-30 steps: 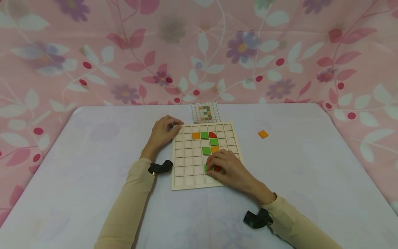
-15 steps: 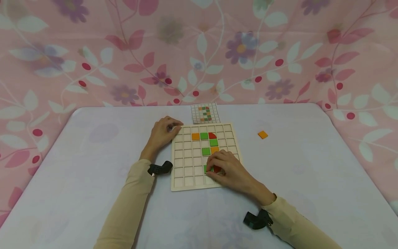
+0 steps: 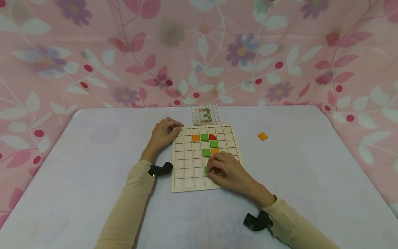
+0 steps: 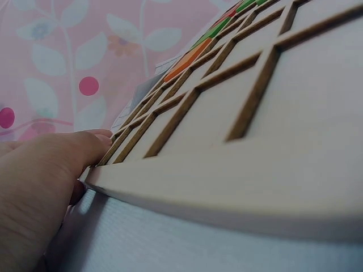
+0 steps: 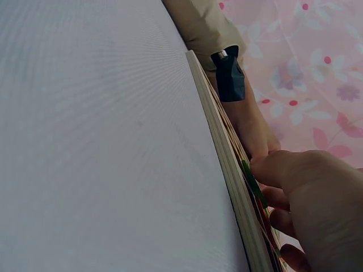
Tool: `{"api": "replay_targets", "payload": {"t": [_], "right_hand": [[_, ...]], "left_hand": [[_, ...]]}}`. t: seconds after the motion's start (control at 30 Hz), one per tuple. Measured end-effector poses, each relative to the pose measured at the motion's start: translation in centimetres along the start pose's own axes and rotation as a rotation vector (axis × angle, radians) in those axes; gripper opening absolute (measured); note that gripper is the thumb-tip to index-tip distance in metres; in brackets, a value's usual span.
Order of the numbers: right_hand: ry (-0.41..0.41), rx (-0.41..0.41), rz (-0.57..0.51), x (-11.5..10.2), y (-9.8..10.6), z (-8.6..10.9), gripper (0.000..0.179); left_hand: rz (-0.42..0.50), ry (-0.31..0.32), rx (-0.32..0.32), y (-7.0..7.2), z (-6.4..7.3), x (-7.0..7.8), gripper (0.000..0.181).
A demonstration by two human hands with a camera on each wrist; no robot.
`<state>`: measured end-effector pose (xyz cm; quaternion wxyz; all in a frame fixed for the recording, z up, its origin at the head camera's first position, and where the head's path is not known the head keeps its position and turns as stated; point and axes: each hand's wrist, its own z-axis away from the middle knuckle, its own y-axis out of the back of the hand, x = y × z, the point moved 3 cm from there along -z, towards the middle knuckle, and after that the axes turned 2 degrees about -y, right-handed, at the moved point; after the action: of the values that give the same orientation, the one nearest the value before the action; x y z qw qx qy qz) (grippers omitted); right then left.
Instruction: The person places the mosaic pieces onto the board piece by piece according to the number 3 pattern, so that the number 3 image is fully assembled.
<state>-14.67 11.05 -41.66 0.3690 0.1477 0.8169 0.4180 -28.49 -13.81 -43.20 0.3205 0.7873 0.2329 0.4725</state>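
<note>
A square wooden grid board [image 3: 185, 183] lies on the table, several coloured tiles set in its cells. My left hand [image 3: 163, 132] grips its far left corner; in the left wrist view the thumb [image 4: 85, 148] lies along that corner. Over the lower part of the grid, my right hand [image 3: 229, 173] has its thumb and fingertips at a green tile [image 3: 205, 170], partly covered by them. Beside that tile a red piece [image 3: 217, 170] shows under the hand. The right wrist view has the green tile [image 5: 253, 184] between thumb and fingers, at the board's surface.
A pattern card [image 3: 196, 116] with a printed grid lies just beyond the board. One loose orange tile [image 3: 263, 136] rests on the white tablecloth [image 3: 298, 155] to the right. Behind the table hangs a pink floral cloth [image 3: 186, 52].
Both hands keep their places on the board. The head view has tilted very slightly, so everything sits a little lower in the picture.
</note>
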Motion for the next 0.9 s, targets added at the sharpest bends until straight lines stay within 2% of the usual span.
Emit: {"api": "replay_targets", "payload": {"t": [0.23, 0.47, 0.7, 0.9], "right_hand": [[-0.008, -0.005, -0.009, -0.1, 0.2, -0.1, 0.007], [-0.045, -0.004, -0.068, -0.2, 0.8, -0.2, 0.005], [-0.060, 0.023, -0.128, 0.7, 1.4, -0.1, 0.005], [-0.124, 0.015, -0.172, 1.8, 2.3, -0.1, 0.009]], "left_hand": [[-0.001, 0.000, 0.000, -0.1, 0.0, -0.2, 0.016], [-0.004, -0.010, -0.002, -0.1, -0.1, -0.2, 0.017], [-0.007, -0.018, -0.006, 0.0, 0.0, -0.1, 0.017], [-0.007, -0.018, -0.005, -0.1, 0.0, -0.1, 0.017]]}}
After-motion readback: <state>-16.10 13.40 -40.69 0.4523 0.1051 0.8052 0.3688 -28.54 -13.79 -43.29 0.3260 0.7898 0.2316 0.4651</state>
